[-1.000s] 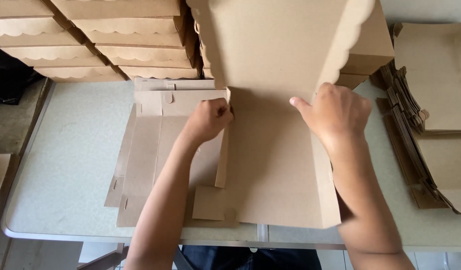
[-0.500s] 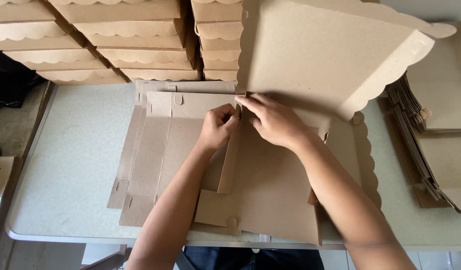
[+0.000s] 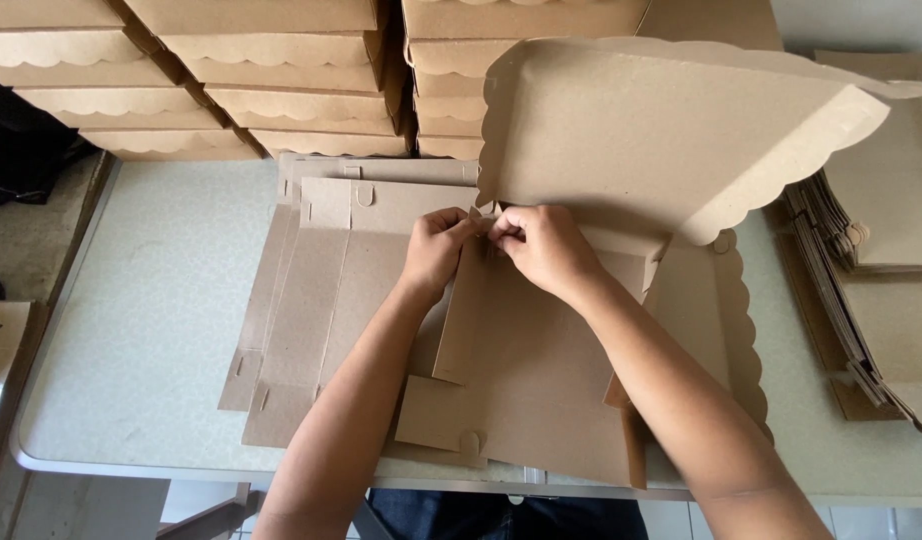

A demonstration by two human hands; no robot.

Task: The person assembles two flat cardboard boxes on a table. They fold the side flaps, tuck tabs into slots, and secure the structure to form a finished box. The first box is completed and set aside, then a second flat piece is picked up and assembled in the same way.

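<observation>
A half-folded brown cardboard box with a scalloped lid (image 3: 541,390) is laid on the pale speckled table (image 3: 151,330), its base flat towards the near edge and its lid raised and tilted back at the far side. The back left corner of the box, where a raised side wall meets the lid hinge, is gripped by both hands. The left hand (image 3: 439,250) is seen with fingers curled and pressed together on the top of that side wall; the right hand (image 3: 546,245) is closed, thumb and fingers pinching a small tab of card at the same corner. The tab itself is largely covered by the fingers, so its shape and any slot cannot be made out. The two hands are touching or nearly so. The right wall of the box is partly hidden beneath the right forearm. Under the box, to the left, a stack of flat unfolded cardboard blanks (image 3: 301,300) is spread, their far edges overlapped by the box. Beyond the table, piles of finished scallop-edged cardboard boxes (image 3: 271,70) are stacked, cut off by the upper frame edge. At the right, a further heap of flat card sheets (image 3: 881,270) runs out of view.
</observation>
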